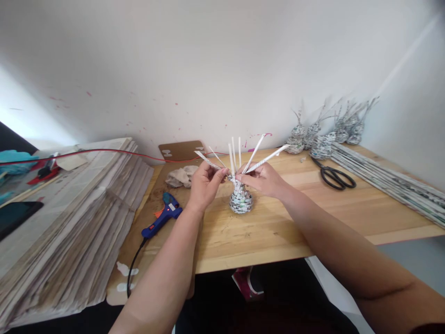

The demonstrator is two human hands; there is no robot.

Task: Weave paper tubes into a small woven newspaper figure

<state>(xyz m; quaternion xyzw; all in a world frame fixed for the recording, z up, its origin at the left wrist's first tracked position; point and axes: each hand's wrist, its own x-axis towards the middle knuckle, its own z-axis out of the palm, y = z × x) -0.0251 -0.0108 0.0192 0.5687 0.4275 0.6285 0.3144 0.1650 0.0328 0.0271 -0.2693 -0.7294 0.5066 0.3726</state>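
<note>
A small round vase shape woven from rolled newspaper (pixel 241 200) stands upright on the wooden table (pixel 222 253), with several white paper strips (pixel 239 152) fanning up from its narrow neck. My left hand (pixel 207 182) is at the left of the neck, thumb and fingers pinched on a paper strip that points up and left. On the other side my right hand (pixel 262 178) pinches a strip at the neck that points up and right. The fingertips of both hands are close together at the rim and partly hide it.
A blue glue gun (pixel 163 215) and a crumpled cloth (pixel 181 176) lie on a brown board (pixel 153 185) at the left, beside a tall newspaper stack (pixel 86 222). Black scissors (pixel 335 177), long paper rolls (pixel 389 181) and several woven pieces (pixel 323 145) are at the right.
</note>
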